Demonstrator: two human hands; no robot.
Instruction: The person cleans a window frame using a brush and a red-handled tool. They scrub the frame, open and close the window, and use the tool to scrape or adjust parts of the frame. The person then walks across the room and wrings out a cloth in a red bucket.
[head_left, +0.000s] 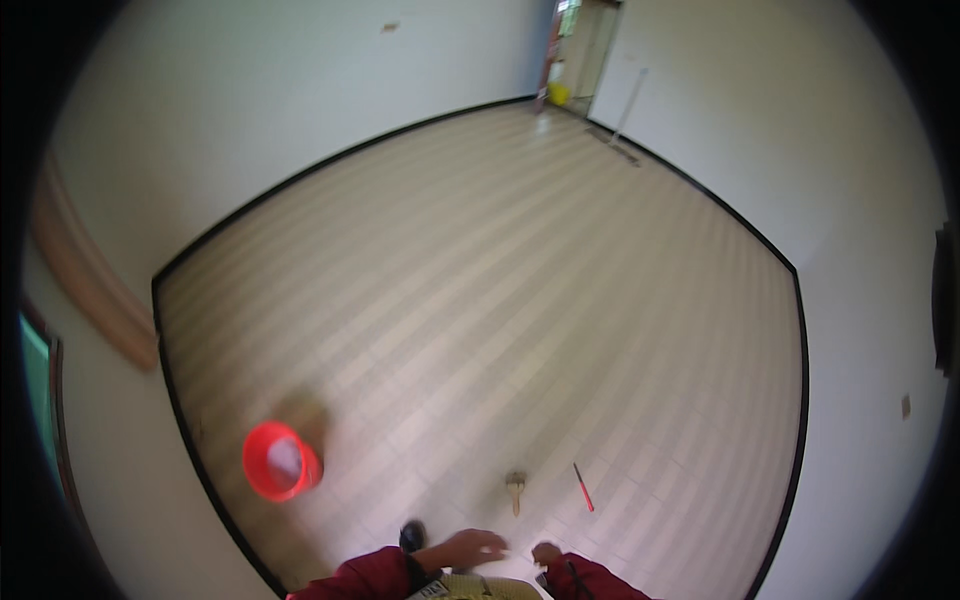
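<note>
My left hand (474, 548) is low in the picture, in front of my body, with its fingers bent. A pale spot shows at its fingertips; I cannot tell if it is a held thing or the floor behind. Close by on the right is my right hand (547, 553), small and partly hidden by its dark red sleeve, so its grip does not show. Just beyond both hands a flat paintbrush (515, 487) with a wooden handle lies on the tiled floor (480, 300). To its right rests a thin tool with a red handle (585, 491), its dark end pointing away.
A red bucket (274, 461) with something whitish inside stands at left. My dark shoe (412, 536) shows beside my left arm. A long-handled floor mop (628, 109) leans on the right wall near the doorway, where a yellow container (557, 94) sits. Black skirting (352, 150) edges the floor.
</note>
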